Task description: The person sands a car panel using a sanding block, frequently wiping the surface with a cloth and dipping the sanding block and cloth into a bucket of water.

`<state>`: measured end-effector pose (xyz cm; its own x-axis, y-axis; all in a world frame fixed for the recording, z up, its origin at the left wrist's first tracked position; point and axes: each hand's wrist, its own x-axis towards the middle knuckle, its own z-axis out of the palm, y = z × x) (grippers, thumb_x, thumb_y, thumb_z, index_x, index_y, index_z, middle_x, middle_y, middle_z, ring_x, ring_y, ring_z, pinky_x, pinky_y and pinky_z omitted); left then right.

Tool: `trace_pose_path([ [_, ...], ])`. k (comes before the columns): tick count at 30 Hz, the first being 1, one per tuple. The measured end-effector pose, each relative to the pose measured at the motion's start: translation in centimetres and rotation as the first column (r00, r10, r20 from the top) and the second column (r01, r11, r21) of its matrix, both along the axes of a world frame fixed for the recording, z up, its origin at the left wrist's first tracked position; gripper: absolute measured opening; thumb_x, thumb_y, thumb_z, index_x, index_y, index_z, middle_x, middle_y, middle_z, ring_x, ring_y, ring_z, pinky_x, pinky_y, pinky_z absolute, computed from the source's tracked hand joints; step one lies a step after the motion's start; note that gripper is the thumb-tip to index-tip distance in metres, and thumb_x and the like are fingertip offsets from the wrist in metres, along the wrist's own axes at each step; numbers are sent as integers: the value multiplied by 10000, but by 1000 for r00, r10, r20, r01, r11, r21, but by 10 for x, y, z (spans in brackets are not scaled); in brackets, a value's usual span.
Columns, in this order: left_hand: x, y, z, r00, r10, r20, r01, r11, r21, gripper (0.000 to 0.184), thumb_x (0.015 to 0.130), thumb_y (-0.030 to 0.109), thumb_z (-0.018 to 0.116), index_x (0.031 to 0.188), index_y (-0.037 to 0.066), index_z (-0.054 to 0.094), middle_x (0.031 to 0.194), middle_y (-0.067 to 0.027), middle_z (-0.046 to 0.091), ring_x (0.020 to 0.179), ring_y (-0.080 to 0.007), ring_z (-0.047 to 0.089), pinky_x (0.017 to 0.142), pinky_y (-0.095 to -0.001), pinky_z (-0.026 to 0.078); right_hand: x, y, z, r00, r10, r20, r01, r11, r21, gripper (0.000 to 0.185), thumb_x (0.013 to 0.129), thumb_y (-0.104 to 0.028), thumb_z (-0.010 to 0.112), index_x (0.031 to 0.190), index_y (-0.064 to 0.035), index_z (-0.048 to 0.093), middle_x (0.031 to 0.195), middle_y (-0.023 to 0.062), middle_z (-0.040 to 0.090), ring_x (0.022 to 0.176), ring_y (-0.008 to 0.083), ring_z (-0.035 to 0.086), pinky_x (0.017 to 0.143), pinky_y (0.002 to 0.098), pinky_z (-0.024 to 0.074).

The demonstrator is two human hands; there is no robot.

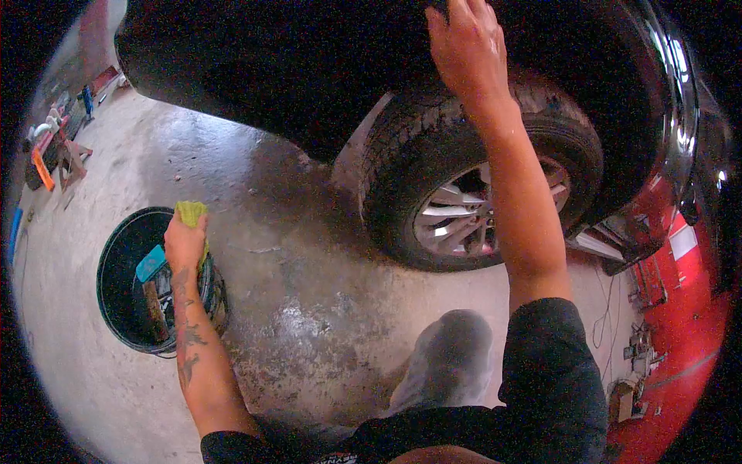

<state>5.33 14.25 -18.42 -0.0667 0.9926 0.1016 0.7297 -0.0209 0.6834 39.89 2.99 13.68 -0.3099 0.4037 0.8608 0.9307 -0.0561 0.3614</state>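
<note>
My left hand [185, 243] is closed on a yellow-green cloth [193, 211] at the far right side of a dark bucket [106, 267]. Inside the bucket are a teal block-shaped piece [151, 264], a wooden handle [154, 313] and other items I cannot make out. My right hand [470, 50] is raised against the dark body of a vehicle [255, 62], above the wheel. Its thumb stands apart from the fingers, whose tips are cut off by the top of the view. Below my right forearm is the tire [390, 185] with its silver rim [452, 213].
Wet patches cover the concrete floor [294, 317]. A stand [73, 158] and an orange piece [42, 170] are at the far left. Cables [607, 309], a cardboard box [621, 402] and metal parts [640, 348] lie along the red wall [696, 340]. My knee [452, 348] is below the wheel.
</note>
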Motion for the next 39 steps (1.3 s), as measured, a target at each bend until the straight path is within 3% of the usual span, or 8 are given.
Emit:
trace_pose_path([
  [5, 4, 0, 1, 1000, 17, -13, -17, 1000, 19, 628, 804, 378, 719, 1301, 34, 549, 1142, -225, 654, 1062, -391, 622, 896, -449, 498, 44, -6, -19, 997, -2, 81, 0, 999, 32, 302, 872, -179, 644, 1163, -108, 606, 964, 138, 598, 902, 363, 597, 804, 451, 482],
  [7, 5, 0, 2, 1000, 3, 6, -3, 1000, 22, 639, 809, 379, 713, 1319, 36, 537, 1152, -226, 650, 1073, -388, 619, 897, -452, 497, 53, -13, -26, 983, -170, 65, 168, 985, 23, 327, 857, -219, 651, 1176, -167, 605, 1019, 120, 592, 959, 332, 616, 749, 448, 543],
  [14, 6, 4, -10, 998, 28, -60, -25, 998, 55, 638, 812, 369, 711, 1325, 37, 529, 1149, -223, 653, 1056, -394, 625, 886, -460, 502, 64, -39, -52, 989, -106, -105, 100, 993, -68, 346, 891, -123, 624, 1235, -141, 602, 1039, 139, 580, 914, 318, 613, 755, 413, 523],
  [20, 8, 1, -4, 999, 25, -40, -22, 997, 78, 589, 814, 351, 714, 1283, 28, 562, 1123, -226, 660, 1024, -397, 638, 862, -456, 512, 64, -16, -38, 994, -19, 105, 17, 1000, 14, 427, 861, -92, 639, 1278, -170, 593, 1144, 80, 563, 955, 270, 616, 780, 406, 520],
  [25, 9, 2, -2, 999, 19, -30, -17, 998, 63, 577, 817, 354, 712, 1269, 25, 571, 1099, -235, 664, 1011, -404, 640, 854, -458, 514, 70, -5, -53, 879, -115, 463, 163, 985, -65, 551, 802, -119, 561, 1349, -175, 522, 1215, 37, 542, 974, 238, 558, 726, 397, 471],
  [30, 7, 5, -8, 999, 17, -43, -14, 997, 77, 592, 818, 355, 710, 1289, 31, 556, 1106, -238, 660, 1016, -407, 637, 861, -466, 513, 70, -2, -32, 886, -239, 398, 227, 971, 78, 601, 816, -155, 541, 1410, -172, 454, 1247, 7, 521, 1031, 238, 536, 749, 409, 452],
  [35, 5, 6, -11, 999, 38, -35, -37, 999, 34, 614, 819, 353, 707, 1314, 35, 533, 1128, -241, 650, 1038, -407, 627, 869, -471, 509, 60, -7, -48, 867, -171, 468, 208, 978, -28, 574, 824, -168, 537, 1393, -180, 464, 1233, -3, 514, 1018, 240, 529, 730, 419, 444],
  [39, 6, -2, -6, 999, 26, -35, -24, 998, 50, 601, 817, 360, 702, 1299, 40, 541, 1127, -231, 653, 1036, -405, 627, 866, -469, 508, 38, -3, -26, 880, -313, 358, 313, 948, 60, 661, 782, -191, 636, 1415, -207, 449, 1262, -27, 490, 1024, 230, 521, 787, 396, 446],
])
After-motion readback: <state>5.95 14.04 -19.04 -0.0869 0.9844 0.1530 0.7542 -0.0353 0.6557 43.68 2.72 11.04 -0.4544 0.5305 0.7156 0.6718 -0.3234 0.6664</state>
